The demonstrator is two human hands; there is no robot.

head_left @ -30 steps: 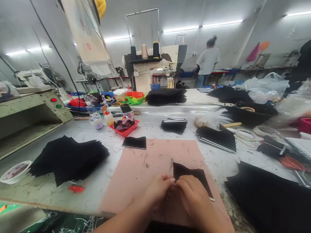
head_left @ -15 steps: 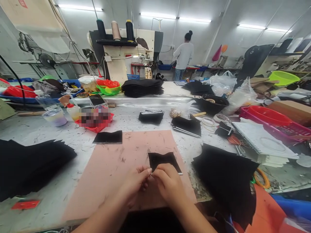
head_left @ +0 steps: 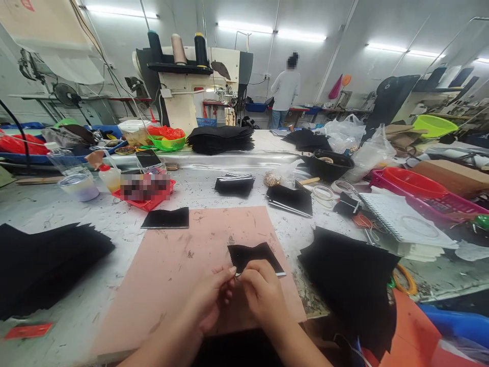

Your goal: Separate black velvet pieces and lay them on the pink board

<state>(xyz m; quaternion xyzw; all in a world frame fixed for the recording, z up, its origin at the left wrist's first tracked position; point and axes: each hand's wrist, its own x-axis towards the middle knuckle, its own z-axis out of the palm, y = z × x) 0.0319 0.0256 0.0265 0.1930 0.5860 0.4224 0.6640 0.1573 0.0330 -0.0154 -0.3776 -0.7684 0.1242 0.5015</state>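
Observation:
A small black fabric piece (head_left: 250,255) with a white strip along its near edge lies on the pink board (head_left: 183,275). At its near left corner, my left hand (head_left: 214,291) pinches the edge between thumb and forefinger. My right hand (head_left: 263,290) is closed right beside it, its fingertips at the same corner and covering part of the white strip. What exactly the right fingertips grip is too small to make out. A similar black piece (head_left: 166,218) with a white strip lies across the board's far left corner.
Black fabric stacks lie at left (head_left: 49,265) and right (head_left: 347,275). Behind are two smaller stacks of black pieces (head_left: 235,186) (head_left: 290,200), a red basket (head_left: 147,205) and a spiral notebook (head_left: 405,219). A sewing machine (head_left: 179,102) and a person (head_left: 284,92) are farther back.
The whole view has shifted slightly. Both hands stay at the fabric piece's near left corner, with the fingertips hardly moved.

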